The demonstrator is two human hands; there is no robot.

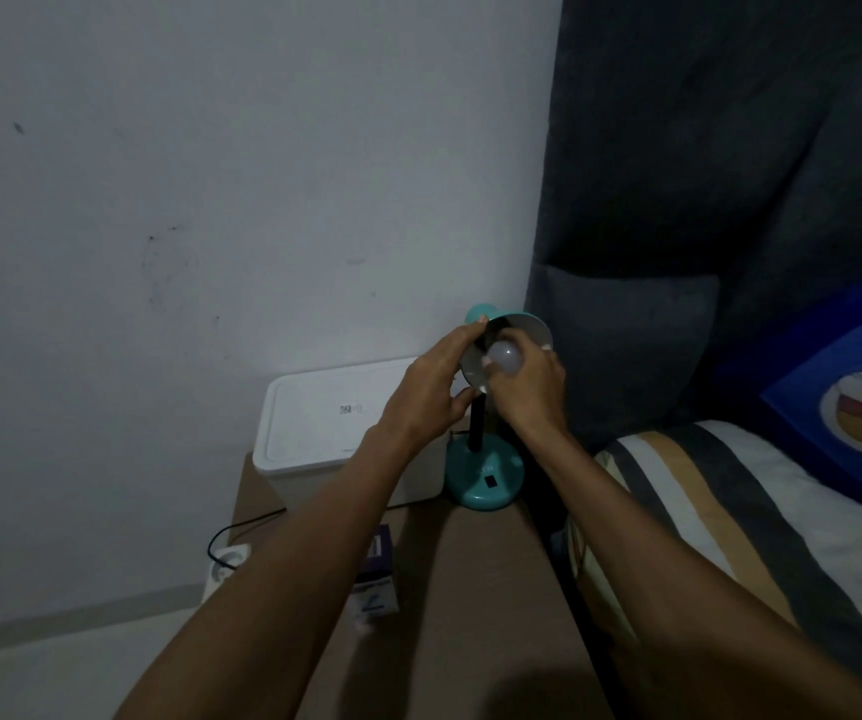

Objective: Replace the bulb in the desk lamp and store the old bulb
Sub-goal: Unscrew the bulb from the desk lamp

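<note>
A teal desk lamp stands on a brown bedside table (pixel 470 589), its round base (pixel 486 478) near the far right corner. The lamp's shade (pixel 527 330) is tilted toward me, showing its pale inside. My left hand (pixel 436 387) grips the shade's left rim. My right hand (pixel 525 384) is closed around a white bulb (pixel 504 356) sitting in the mouth of the shade. The socket behind the bulb is hidden. A small purple and white bulb box (pixel 377 579) lies on the table under my left forearm.
A white lidded plastic box (pixel 325 423) sits at the back of the table against the wall. A black cord runs to a white power strip (pixel 226 563) on the floor at left. A bed with a striped cover (pixel 730 511) and blue pillow (pixel 855 397) lies to the right.
</note>
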